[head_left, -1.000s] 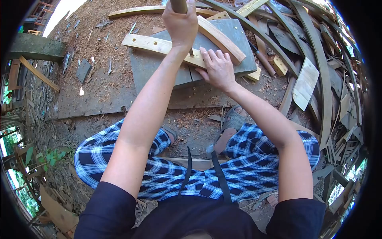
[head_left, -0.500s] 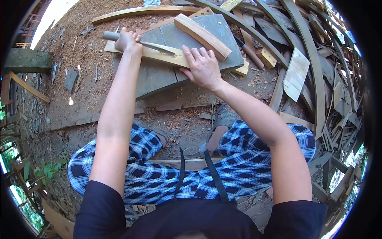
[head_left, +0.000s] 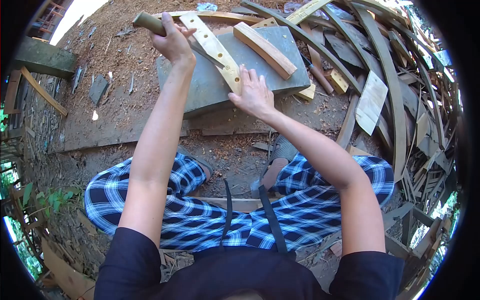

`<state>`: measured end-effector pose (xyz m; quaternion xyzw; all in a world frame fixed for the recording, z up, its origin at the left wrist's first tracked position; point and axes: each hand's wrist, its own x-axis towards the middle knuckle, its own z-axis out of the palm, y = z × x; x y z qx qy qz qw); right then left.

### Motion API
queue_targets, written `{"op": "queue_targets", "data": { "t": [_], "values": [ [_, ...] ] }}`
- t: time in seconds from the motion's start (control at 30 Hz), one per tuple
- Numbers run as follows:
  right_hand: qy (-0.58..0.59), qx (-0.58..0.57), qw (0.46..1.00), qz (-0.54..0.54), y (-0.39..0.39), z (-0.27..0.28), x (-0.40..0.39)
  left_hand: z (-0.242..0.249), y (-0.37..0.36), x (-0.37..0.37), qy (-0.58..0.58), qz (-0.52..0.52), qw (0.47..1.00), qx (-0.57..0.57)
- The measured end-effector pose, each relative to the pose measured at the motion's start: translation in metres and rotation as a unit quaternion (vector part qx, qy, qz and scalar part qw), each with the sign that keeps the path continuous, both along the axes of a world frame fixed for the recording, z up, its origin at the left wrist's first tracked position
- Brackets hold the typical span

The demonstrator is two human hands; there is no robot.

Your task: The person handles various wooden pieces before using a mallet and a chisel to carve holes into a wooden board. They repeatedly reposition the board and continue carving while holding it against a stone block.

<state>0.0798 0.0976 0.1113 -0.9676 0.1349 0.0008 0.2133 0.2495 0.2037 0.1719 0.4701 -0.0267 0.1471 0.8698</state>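
The person sits low, knees in blue checked trousers (head_left: 310,200) spread to either side, facing a grey slab (head_left: 210,87) that lies on the ground and serves as the work surface.

The right hand (head_left: 254,95) presses flat, fingers spread, on the near end of a pale curved slat (head_left: 212,47) close to the slab's near edge. The slat runs from there toward the far left corner, tilted up off the stone, and shows 4 or so drilled holes along its face. The left hand (head_left: 172,42) is closed around the wooden handle of a chopping knife (head_left: 150,22), its blade meeting the slat's left edge.

Judging by the chips and sawdust spread about, trimming is under way; how much of the edge remains I cannot tell.

A second curved piece (head_left: 265,49) lies untouched along the slab's far right side. Room is open left of the slab; to the right, stacked bent strips (head_left: 400,100) crowd close.
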Motion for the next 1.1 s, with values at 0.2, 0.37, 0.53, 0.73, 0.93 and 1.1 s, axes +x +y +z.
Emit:
{"op": "queue_targets", "data": {
  "t": [0.2, 0.37, 0.53, 0.73, 0.93, 1.1],
  "values": [
    [-0.066, -0.003, 0.997, -0.033, 0.022, -0.013, -0.008, -0.002, -0.012, -0.010, -0.066, 0.004, 0.996, 0.061],
    [-0.070, -0.037, 0.996, -0.030, 0.021, -0.014, -0.007, -0.011, -0.018, 0.001, -0.054, -0.005, 0.994, 0.094],
    [-0.079, -0.031, 0.996, -0.027, 0.020, -0.017, -0.008, -0.010, -0.017, 0.001, -0.052, -0.005, 0.994, 0.100],
    [-0.077, -0.029, 0.996, -0.026, 0.020, -0.017, -0.008, -0.011, -0.015, 0.002, -0.066, 0.015, 0.990, 0.126],
    [-0.084, -0.031, 0.996, -0.026, 0.020, -0.018, -0.008, -0.014, -0.028, -0.005, -0.147, 0.130, 0.945, 0.262],
    [-0.091, -0.033, 0.995, -0.026, 0.022, -0.017, -0.007, -0.016, -0.035, -0.031, -0.245, 0.195, 0.888, 0.337]
  ]
}}
